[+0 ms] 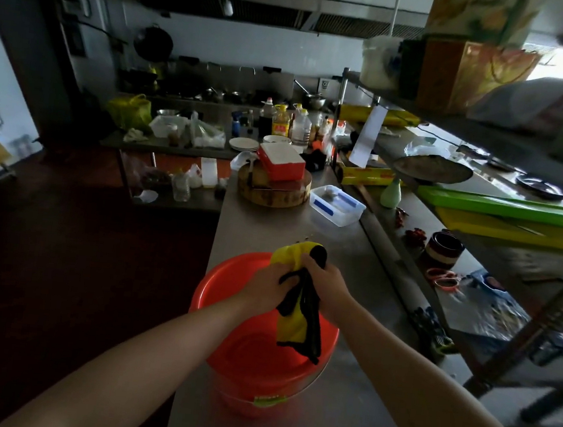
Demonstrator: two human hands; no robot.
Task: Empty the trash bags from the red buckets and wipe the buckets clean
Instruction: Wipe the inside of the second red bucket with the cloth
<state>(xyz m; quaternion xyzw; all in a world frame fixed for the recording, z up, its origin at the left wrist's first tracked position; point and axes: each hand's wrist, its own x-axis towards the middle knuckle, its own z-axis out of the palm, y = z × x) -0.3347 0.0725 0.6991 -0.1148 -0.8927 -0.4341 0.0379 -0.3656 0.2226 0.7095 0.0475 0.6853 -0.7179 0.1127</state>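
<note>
Both hands grip a yellow-and-black cloth [299, 304] above the red bucket [252, 355], which stands on the steel table [272, 226]. The left hand [267, 289] clenches its middle; the right hand [326, 284] curls round the upper end, and the tail hangs into the bucket.

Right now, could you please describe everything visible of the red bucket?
The red bucket looks like glossy plastic: round, upright, open-topped, no bag visible inside. A bail handle with a green grip hangs down its near side. It stands on the steel counter near the left edge. A yellow and black cloth, gripped by the left hand and right hand, hangs over its mouth.
</note>
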